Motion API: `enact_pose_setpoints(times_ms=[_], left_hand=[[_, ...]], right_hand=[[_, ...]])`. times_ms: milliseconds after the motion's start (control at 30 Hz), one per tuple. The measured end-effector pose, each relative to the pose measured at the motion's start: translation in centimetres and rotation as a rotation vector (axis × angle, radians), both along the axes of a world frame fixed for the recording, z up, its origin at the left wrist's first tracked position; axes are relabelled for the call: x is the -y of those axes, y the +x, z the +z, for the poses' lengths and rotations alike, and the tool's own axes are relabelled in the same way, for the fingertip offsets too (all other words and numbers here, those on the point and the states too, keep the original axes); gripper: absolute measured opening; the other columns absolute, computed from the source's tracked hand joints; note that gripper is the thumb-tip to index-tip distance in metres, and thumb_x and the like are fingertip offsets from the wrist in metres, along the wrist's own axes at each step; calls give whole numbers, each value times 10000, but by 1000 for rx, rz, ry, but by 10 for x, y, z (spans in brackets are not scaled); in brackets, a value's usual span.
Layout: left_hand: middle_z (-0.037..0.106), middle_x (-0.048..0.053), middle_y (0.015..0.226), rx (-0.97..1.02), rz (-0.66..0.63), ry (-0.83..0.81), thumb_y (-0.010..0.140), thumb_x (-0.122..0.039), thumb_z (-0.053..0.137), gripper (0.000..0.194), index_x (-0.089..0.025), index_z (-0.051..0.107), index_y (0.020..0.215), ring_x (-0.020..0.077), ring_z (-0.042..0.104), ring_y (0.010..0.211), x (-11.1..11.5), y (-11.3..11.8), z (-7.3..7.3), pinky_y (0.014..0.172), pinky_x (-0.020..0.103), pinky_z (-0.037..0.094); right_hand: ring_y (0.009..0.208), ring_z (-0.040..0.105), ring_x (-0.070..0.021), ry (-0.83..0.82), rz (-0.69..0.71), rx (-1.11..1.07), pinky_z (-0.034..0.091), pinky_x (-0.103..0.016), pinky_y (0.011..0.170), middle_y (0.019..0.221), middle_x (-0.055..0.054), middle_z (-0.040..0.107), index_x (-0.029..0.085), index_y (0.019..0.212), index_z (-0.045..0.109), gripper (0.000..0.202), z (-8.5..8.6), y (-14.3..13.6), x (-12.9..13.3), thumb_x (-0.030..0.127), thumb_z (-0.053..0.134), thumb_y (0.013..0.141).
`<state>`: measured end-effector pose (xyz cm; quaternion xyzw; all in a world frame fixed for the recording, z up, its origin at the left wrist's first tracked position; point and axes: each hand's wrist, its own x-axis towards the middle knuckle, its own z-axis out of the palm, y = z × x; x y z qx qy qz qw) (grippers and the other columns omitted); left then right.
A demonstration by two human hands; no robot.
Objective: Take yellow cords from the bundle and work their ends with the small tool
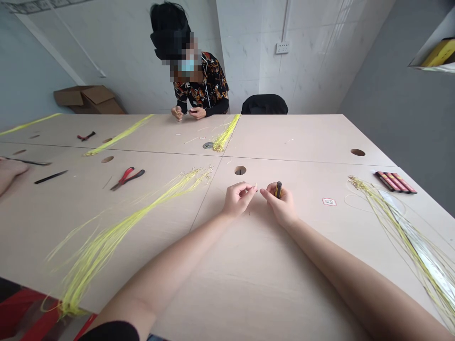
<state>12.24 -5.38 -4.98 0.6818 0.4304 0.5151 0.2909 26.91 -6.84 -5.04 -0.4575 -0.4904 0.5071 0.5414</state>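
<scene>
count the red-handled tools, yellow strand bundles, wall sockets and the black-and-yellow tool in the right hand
Red-handled tools: 2
Yellow strand bundles: 5
Wall socket panel: 1
Black-and-yellow tool in the right hand: 1
Total: 9

Piece (256, 186) in my left hand (239, 200): too small to identify. My right hand (283, 206) conceals part of the tool (278, 189). Card (329, 201): print illegible. Co-worker's hand (10, 173): cut off at left edge.
</scene>
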Motion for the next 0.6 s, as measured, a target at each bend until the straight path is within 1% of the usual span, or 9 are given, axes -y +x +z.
enact_pose_setpoints(times_ms=[100, 233, 367, 600], left_hand=[[563, 3, 583, 0, 4, -14, 819, -379, 565, 288, -143, 644, 672, 91, 465, 524, 0, 0, 0, 498, 220, 360], [574, 8, 586, 8, -21, -46, 817, -376, 565, 289, -141, 649, 670, 93, 474, 528, -1, 1, 0, 493, 221, 362], [569, 6, 567, 25, -42, -80, 812, -379, 565, 298, -137, 642, 656, 94, 474, 525, 0, 2, 1, 491, 219, 362], [548, -3, 559, 6, -71, -93, 811, -378, 560, 301, -134, 630, 649, 87, 451, 514, 0, 2, 2, 484, 216, 347]], right_hand=[[457, 285, -81, -12, -53, -38, 230, -241, 452, 518, 70, 283, 198, 755, 556, 247, -4, 1, -3, 418, 659, 711], [459, 299, -86, 17, -42, 79, 228, -245, 456, 516, 63, 294, 196, 816, 621, 224, -3, -1, -3, 406, 626, 735], [469, 297, -84, 18, -62, 109, 228, -242, 465, 518, 64, 282, 190, 824, 632, 221, 0, -1, -1, 391, 634, 732], [462, 279, -82, 14, -37, 138, 208, -245, 457, 515, 60, 285, 183, 798, 639, 249, 0, -1, -2, 426, 614, 749]])
